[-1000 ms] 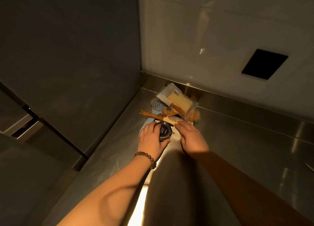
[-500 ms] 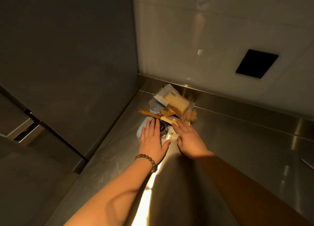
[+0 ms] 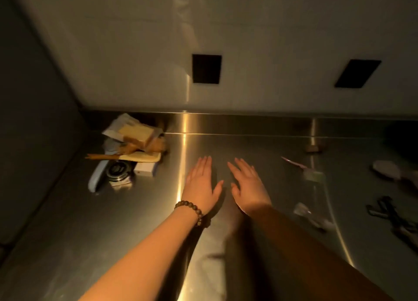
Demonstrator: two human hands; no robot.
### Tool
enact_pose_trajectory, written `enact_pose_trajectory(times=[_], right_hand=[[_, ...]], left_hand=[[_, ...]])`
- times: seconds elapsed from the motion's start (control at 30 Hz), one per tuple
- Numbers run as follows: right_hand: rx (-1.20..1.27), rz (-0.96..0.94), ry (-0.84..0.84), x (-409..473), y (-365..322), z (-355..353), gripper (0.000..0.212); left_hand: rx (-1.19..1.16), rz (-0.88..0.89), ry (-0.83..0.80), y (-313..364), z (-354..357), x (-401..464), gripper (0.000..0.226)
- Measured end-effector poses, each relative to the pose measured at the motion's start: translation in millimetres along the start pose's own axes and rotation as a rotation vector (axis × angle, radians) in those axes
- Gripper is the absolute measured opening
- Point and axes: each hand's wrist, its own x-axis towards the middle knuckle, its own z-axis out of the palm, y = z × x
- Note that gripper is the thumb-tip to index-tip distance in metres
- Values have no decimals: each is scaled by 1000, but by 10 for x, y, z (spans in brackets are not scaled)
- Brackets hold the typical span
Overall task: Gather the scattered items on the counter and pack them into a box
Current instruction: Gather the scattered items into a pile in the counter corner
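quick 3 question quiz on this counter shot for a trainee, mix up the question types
1. True or false: the left hand is holding the round black tin.
2. Multiple choice: where does the pile of gathered items sit? A) in the far left corner of the counter; B) between the two hands; C) inside a box.
3. Fill in: the beaded bracelet is on the ___ wrist.

Key
1. False. Both the left hand and the right hand are open, flat and empty, apart from the tin.
2. A. No box is in view.
3. left
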Motion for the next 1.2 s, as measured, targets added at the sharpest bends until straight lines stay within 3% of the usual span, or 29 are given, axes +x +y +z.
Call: enact_pose_trajectory(times=[0.27, 0.43, 0.63, 0.9, 1.07, 1.2], right_hand=[[-13, 157, 96, -747, 1602, -958, 61], [-39, 210, 73, -973, 2245, -1145, 59], [3, 240, -57, -874, 2572, -1051, 58], [-18, 220, -140, -241, 2619, -993, 63], [-54, 190, -110, -171, 2603, -873, 41], [-28, 107, -56, -95, 2522, -922, 35]], left_hand=[[-90, 88, -273, 1661, 947, 73, 79], [21, 198, -524, 2026, 1360, 77, 93], [156, 282, -351, 1918, 1524, 78, 33], [8, 85, -141, 1668, 1334, 314, 21], [-30, -99, -123, 1516, 1292, 356, 19], [-74, -186, -94, 1466, 1220, 344, 25]])
